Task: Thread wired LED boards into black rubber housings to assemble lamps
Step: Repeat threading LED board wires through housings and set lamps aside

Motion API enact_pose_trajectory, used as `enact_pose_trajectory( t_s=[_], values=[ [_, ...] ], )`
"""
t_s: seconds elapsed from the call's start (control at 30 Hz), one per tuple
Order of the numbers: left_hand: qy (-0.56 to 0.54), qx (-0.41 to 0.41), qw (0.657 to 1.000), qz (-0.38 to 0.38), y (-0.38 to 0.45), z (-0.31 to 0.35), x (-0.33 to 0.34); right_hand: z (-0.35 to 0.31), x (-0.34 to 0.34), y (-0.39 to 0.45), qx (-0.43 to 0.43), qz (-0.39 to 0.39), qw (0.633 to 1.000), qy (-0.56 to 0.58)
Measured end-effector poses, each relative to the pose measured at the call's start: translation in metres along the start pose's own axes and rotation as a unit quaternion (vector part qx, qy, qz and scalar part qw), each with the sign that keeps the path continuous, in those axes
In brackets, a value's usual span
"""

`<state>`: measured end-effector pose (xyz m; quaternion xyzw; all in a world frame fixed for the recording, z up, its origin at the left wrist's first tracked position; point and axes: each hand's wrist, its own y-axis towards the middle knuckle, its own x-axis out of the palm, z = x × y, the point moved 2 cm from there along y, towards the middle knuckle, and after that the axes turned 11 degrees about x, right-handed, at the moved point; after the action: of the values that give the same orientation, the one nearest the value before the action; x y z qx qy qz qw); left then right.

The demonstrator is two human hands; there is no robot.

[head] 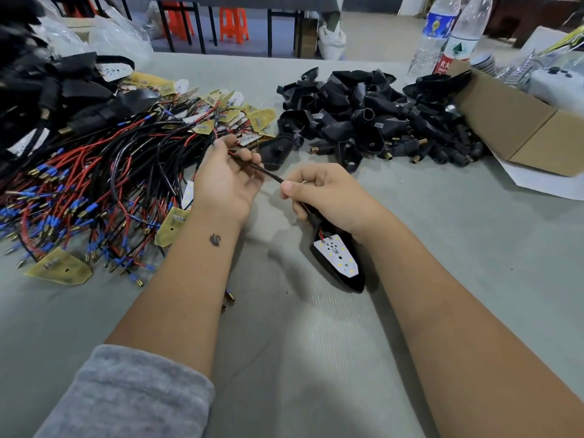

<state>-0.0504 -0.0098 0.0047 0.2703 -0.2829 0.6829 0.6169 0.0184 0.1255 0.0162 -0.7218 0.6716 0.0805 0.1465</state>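
My right hand [319, 192] grips the neck of a black rubber housing [354, 278] whose wide end points toward me. A white LED board [336, 254] sits inside the housing, its red and black leads running into the neck. A black sheathed wire [267, 172] comes out of the neck and stretches up-left to my left hand [226, 175], which holds it between curled fingers and thumb. Both hands hover above the grey table mat [284, 343].
A heap of wired LED boards [94, 184] with red and black leads lies at the left. A pile of empty black housings [373, 118] spills from a cardboard box [521, 128] at the right. Two plastic bottles [448, 36] stand behind it. Finished lamps [38, 99] are stacked far left.
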Motion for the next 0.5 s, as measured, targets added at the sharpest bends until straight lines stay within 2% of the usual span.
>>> enact_pose_trajectory(
  t_s=[0.27,0.4,0.5],
  values=[
    [-0.047,0.041,0.998,0.011,0.0013,-0.0003,0.0038,-0.0006,-0.0003,-0.0026,0.043,-0.067,0.997,0.013],
    [0.057,0.059,0.997,-0.016,0.0049,-0.0003,0.0023,-0.0002,0.0004,-0.0048,0.049,-0.057,0.997,-0.012],
    [0.189,0.092,0.977,-0.030,0.0072,-0.0003,-0.0010,0.0006,-0.0057,-0.0013,0.037,0.047,0.998,0.016]
  ],
)
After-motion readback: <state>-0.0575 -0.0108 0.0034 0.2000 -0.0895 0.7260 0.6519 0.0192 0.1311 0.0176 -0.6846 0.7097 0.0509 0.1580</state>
